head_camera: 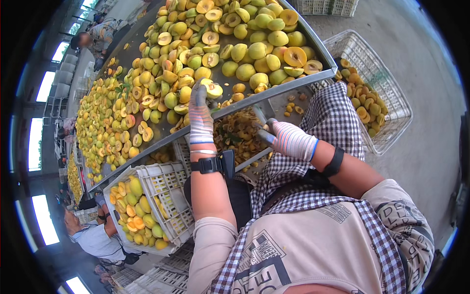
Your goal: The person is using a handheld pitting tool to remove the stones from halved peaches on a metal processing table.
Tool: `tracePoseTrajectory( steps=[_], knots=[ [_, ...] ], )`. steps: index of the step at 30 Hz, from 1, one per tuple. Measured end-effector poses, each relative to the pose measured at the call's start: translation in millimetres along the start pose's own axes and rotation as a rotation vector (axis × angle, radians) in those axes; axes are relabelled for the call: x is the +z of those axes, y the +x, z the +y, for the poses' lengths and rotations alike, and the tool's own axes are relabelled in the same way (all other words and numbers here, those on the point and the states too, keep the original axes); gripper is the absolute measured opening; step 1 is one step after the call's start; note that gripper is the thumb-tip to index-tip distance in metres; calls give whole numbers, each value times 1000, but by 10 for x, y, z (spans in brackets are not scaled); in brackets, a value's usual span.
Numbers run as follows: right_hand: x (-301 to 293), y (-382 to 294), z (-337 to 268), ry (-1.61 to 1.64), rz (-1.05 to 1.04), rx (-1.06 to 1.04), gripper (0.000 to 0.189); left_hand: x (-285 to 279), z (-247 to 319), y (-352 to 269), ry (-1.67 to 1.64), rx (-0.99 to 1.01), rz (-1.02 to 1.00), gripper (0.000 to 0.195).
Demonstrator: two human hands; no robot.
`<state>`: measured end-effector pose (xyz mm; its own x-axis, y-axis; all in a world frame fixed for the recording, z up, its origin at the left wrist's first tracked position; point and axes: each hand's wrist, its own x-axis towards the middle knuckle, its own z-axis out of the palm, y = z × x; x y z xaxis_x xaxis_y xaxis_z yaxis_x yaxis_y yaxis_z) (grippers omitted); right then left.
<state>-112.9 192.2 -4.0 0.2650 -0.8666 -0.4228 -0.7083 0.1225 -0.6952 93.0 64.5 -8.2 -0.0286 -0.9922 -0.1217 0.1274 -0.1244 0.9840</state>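
Observation:
My left hand (pixel 201 110), in a striped knit glove with grey fingertips, is at the near edge of a metal sorting table (pixel 253 98). It holds a halved yellow stone fruit (pixel 213 90), cut face up. Around it lie many whole and halved apricot-like fruits (pixel 257 50), some with pits showing. My right hand (pixel 290 139), gloved alike, is lower and to the right, short of the table edge. Its thumb and fingers close on a small, light-coloured object (pixel 263 127), too small to identify. Below the hands, a container holds pits and scraps (pixel 235 134).
A white plastic crate (pixel 398 121) with fruit halves stands on the floor at right. Another crate (pixel 161 198) of fruit leans at my left, above stacked crates (pixel 158 281). A person (pixel 97 239) sits at left; another person (pixel 102 35) is across the table. Scraps lie on the floor.

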Motion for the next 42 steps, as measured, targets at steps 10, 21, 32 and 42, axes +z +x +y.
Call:
tracePoseTrajectory(
  steps=[10, 21, 32, 42],
  knots=[
    [-70, -245, -258, 208, 275, -355, 31, 355, 21, -1249, -726, -30, -158, 62],
    [-163, -450, -634, -136, 284, -261, 32, 515, -48, -1365, -354, 89, -30, 72],
    [-108, -471, -731, -260, 233, -290, 31, 514, -182, -1427, -124, 413, 56, 58],
    [-80, -482, -730, -184, 220, -351, 30, 537, -167, -1440, -221, 419, 81, 58]
  ],
)
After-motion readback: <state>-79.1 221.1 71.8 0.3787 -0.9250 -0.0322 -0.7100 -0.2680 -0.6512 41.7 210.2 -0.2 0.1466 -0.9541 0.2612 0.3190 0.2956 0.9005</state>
